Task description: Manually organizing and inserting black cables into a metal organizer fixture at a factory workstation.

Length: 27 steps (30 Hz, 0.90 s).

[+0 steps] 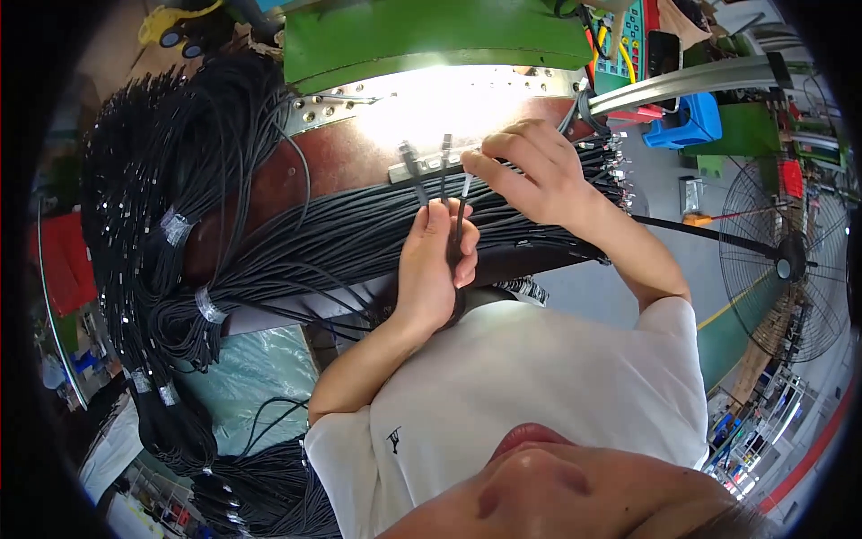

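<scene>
My left hand [433, 256] is closed round three black cables, whose plug ends fan out above the fingers. The leftmost cable plug [409, 160] is dark and leans left, and the middle cable plug [446, 146] points straight up. On the right, the third cable has a pale connector end [467, 182]. My right hand [537, 171] has its thumb and forefinger pinched at the tip of that connector, which the fingers partly hide. Behind the plugs lies a pale strip with slots [435, 164] on the reddish-brown bench [346, 166].
A thick bundle of black cables [332, 229] runs across the bench in front of me. More tied cables [135, 207] hang at the left. A green machine housing [431, 40] stands behind a bright lamp glow. A large fan [790, 260] is at the right.
</scene>
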Motion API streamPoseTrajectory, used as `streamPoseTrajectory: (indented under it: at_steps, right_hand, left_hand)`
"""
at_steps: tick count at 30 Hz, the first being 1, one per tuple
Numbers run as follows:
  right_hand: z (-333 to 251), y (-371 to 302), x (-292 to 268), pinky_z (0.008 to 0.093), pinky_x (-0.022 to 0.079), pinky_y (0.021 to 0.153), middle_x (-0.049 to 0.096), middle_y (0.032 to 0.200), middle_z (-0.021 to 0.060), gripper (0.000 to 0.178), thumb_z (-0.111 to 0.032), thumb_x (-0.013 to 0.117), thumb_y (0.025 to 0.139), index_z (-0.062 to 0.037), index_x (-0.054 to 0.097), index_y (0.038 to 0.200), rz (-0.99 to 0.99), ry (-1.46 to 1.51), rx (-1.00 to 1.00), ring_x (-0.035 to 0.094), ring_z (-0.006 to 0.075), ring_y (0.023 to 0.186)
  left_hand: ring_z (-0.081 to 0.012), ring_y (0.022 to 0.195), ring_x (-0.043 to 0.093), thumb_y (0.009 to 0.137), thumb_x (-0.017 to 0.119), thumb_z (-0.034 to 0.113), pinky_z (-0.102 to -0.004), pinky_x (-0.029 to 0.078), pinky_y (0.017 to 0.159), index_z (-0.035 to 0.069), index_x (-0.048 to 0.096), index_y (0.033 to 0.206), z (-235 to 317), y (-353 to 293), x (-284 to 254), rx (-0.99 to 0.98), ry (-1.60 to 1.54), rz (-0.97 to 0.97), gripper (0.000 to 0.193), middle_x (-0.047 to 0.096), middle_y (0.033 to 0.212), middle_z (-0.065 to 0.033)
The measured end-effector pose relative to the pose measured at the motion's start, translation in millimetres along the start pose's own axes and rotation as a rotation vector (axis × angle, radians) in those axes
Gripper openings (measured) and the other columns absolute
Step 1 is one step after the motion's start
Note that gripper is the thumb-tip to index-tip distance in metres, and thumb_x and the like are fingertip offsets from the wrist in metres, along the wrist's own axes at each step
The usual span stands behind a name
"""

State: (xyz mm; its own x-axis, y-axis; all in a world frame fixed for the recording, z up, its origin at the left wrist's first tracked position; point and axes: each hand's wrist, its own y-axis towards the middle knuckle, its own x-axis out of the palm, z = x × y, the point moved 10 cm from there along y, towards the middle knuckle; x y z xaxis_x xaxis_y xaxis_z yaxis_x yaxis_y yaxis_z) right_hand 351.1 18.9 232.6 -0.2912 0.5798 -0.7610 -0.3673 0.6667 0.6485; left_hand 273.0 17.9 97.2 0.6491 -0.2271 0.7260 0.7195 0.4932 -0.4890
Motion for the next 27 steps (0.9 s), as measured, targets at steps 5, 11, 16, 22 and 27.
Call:
streamPoseTrajectory:
  at_steps: [5, 11, 16, 22, 27]
  right_hand:
    - [-18, 24, -7, 0.0286, 0.047, 0.066, 0.057, 0.086, 0.0008, 0.035, -0.015, 0.061, 0.068, -0.0094, 0.063, 0.102, 0.036, 0.082, -0.041, 0.057, 0.0163, 0.077]
    - [22, -8, -5, 0.032, 0.047, 0.068, 0.057, 0.093, 0.0027, 0.036, -0.014, 0.057, 0.071, -0.0105, 0.061, 0.107, 0.04, 0.03, 0.186, 0.057, 0.0201, 0.082]
    - [8, -5, 26, 0.0304, 0.047, 0.069, 0.055, 0.092, 0.0034, 0.026, -0.012, 0.059, 0.067, -0.0071, 0.058, 0.092, -0.108, 0.023, 0.067, 0.056, 0.0196, 0.081]
    - [9, 2, 32, 0.0314, 0.048, 0.069, 0.055, 0.089, 0.0046, 0.023, -0.012, 0.059, 0.067, -0.0066, 0.056, 0.089, -0.062, 0.094, 0.084, 0.057, 0.0207, 0.081]
    - [35, -14, 35, 0.0317, 0.05, 0.068, 0.056, 0.095, 0.0052, 0.025, -0.007, 0.062, 0.068, -0.0055, 0.056, 0.092, -0.125, 0.261, 0.287, 0.057, 0.0214, 0.085]
  left_hand:
    - [-0.0052, 0.049, 0.036, 0.096, 0.044, 0.04, -0.0177, 0.028, 0.041, 0.01, 0.031, 0.118, 9, 0, 21, 0.205, 0.47, -0.06, 0.039, 0.04, 0.075, 0.001]
    - [-0.0038, 0.046, 0.03, 0.098, 0.038, 0.038, -0.0177, 0.022, 0.039, 0.011, 0.044, 0.109, 11, 3, 10, 0.102, 0.189, -0.06, 0.03, 0.036, 0.066, 0.0033]
    - [-0.0068, 0.046, 0.041, 0.1, 0.036, 0.033, -0.02, 0.033, 0.04, 0.003, 0.049, 0.099, 6, -6, 12, 0.041, 0.256, -0.089, 0.032, 0.049, 0.066, -0.0018]
    - [-0.0158, 0.065, 0.059, 0.1, 0.035, 0.03, -0.0293, 0.051, 0.066, -0.003, 0.053, 0.106, 5, -20, 7, -0.056, 0.416, -0.102, 0.038, 0.063, 0.084, -0.0152]
    - [-0.0096, 0.057, 0.048, 0.099, 0.038, 0.03, -0.0226, 0.043, 0.054, -0.004, 0.049, 0.121, 53, -28, -19, 0.387, 0.447, 0.096, 0.042, 0.056, 0.074, -0.0031]
